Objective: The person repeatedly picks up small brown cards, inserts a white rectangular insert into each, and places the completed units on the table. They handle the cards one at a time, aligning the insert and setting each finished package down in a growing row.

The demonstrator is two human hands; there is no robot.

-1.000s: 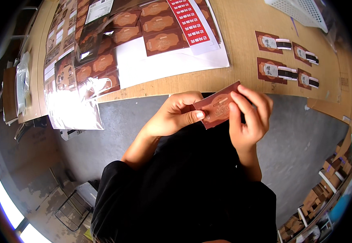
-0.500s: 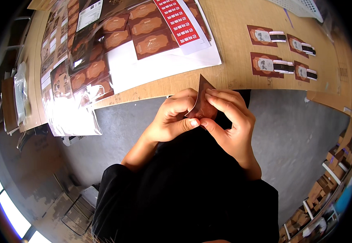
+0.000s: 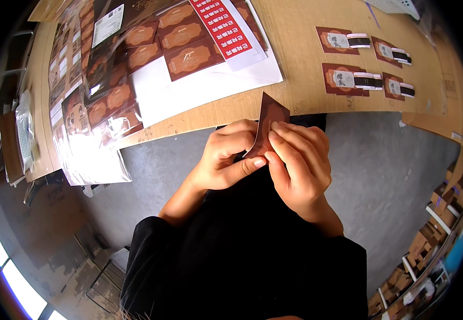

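Observation:
A folded brown card (image 3: pixel 273 113) with a faint printed design is held above the near edge of the table, one corner pointing up. My left hand (image 3: pixel 227 154) pinches its left edge between thumb and curled fingers. From the other side, my right hand (image 3: pixel 302 165) presses thumb and fingertips onto the card's lower right part. Both thumbs almost meet at the bottom. The fingers hide much of the card's lower half.
Brown printed cards (image 3: pixel 193 57) lie on a white sheet (image 3: pixel 205 90) at left, beside a red sticker strip (image 3: pixel 223 29) and clear plastic packaging (image 3: pixel 95 162). Several cards with black-and-white bands (image 3: pixel 367 81) sit at the table's right. Cardboard boxes (image 3: pixel 421 242) stand at lower right.
My right hand's fingers have slid lower and drawn closer together on the card, so more of its upper right face shows. My left hand keeps its pinch. The view has shifted slightly.

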